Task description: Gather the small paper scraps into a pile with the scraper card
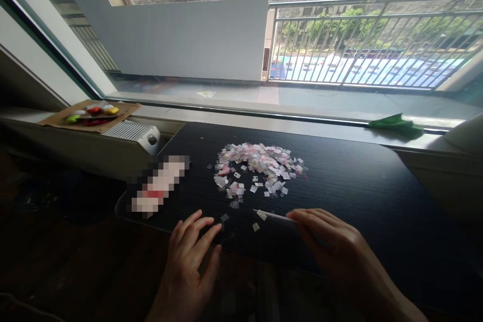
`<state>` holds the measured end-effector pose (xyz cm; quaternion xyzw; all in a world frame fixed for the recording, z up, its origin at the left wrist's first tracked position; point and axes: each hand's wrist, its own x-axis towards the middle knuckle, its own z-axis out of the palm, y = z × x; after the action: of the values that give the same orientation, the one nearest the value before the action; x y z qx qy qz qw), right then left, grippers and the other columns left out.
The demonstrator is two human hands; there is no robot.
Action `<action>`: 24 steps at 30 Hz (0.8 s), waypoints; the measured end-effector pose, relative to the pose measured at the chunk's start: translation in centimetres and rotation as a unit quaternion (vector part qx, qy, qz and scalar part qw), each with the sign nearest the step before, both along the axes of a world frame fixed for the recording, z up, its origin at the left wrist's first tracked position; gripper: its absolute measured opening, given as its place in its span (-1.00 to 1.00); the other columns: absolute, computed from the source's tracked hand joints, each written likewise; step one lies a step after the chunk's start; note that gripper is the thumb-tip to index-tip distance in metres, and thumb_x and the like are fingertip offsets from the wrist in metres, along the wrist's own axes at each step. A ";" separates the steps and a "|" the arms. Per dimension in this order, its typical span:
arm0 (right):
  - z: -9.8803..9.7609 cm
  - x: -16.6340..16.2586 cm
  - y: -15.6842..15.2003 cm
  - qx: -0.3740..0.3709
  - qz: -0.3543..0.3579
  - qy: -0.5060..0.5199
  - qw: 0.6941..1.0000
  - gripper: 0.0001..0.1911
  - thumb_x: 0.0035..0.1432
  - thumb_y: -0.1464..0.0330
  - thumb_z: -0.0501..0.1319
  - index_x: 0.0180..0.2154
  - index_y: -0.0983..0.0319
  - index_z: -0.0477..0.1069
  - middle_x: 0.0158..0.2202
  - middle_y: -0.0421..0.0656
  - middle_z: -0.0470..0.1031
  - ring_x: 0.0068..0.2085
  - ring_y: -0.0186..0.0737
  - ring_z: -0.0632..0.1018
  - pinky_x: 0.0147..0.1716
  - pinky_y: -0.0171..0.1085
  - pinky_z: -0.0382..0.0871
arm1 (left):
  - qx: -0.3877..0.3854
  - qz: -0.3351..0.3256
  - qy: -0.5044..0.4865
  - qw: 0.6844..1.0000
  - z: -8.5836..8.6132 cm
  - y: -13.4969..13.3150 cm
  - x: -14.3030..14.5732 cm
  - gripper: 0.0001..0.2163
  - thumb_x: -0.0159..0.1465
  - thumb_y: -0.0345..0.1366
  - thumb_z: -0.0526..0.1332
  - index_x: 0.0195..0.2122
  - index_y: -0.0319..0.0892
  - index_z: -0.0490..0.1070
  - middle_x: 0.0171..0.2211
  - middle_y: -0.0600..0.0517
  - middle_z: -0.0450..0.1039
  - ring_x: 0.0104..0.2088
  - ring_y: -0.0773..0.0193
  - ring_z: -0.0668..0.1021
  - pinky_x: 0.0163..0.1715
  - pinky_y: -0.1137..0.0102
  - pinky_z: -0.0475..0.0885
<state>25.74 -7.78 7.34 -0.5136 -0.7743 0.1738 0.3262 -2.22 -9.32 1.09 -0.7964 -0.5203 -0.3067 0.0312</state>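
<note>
A heap of small pink and white paper squares [258, 167] lies in the middle of a black table [358, 186]. A few loose squares [256, 226] sit nearer to me. My left hand [190, 256] rests flat at the table's near edge, fingers spread, with a small square just beyond its fingertips. My right hand [332, 246] is closed in a pinch on a thin white stick [273, 215] whose tip points left toward the loose squares.
A blurred pink-and-white object [158, 186] lies on the table's left side. On the sill at the left, a cardboard sheet [90, 115] holds small coloured items, next to a white heater [138, 136]. A green cloth [396, 125] lies on the sill at the right.
</note>
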 end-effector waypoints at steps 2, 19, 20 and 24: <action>0.2 0.5 -0.7 0.010 0.032 -0.002 0.999 -0.73 0.30 0.45 0.11 -0.11 0.11 0.55 -0.19 -0.15 0.65 -0.18 -0.23 0.63 -0.20 -0.32 0.52 | 0.001 0.001 0.003 1.000 0.1 0.0 -0.1 -0.75 0.31 -0.38 0.11 -0.01 -0.07 0.40 -0.04 -0.05 0.46 0.12 0.04 0.42 0.02 0.05 0.40; -3.5 0.5 -4.8 0.020 -0.159 -0.044 0.986 -0.75 0.30 0.24 0.11 -0.10 0.16 0.48 -0.39 -0.20 0.69 -0.51 -0.21 0.67 -0.53 -0.43 0.53 | -0.002 -0.001 0.011 1.000 0.6 -0.2 0.1 -0.74 0.32 -0.40 0.08 0.01 -0.09 0.38 -0.05 -0.07 0.45 0.12 0.02 0.39 0.01 0.00 0.39; -3.4 1.3 -5.1 0.013 -0.172 -0.056 0.983 -0.75 0.28 0.22 0.12 -0.12 0.14 0.49 -0.41 -0.21 0.69 -0.55 -0.21 0.65 -0.56 -0.42 0.52 | -0.001 -0.002 0.012 1.000 0.5 -0.2 0.0 -0.74 0.32 -0.40 0.08 0.01 -0.09 0.38 -0.06 -0.07 0.45 0.12 0.02 0.39 0.00 0.00 0.39; -2.8 2.5 -5.7 0.001 -0.201 -0.059 0.978 -0.75 0.24 0.18 0.17 -0.16 0.13 0.52 -0.43 -0.21 0.69 -0.60 -0.19 0.63 -0.57 -0.39 0.53 | -0.003 -0.003 0.013 1.000 0.6 -0.2 0.1 -0.75 0.32 -0.40 0.09 0.01 -0.09 0.38 -0.06 -0.07 0.45 0.12 0.03 0.39 0.00 0.01 0.39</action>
<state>28.26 -13.50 4.53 -0.6679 -0.6734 0.0736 0.3084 -2.08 -9.50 1.66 -0.8020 -0.5182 -0.2951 0.0344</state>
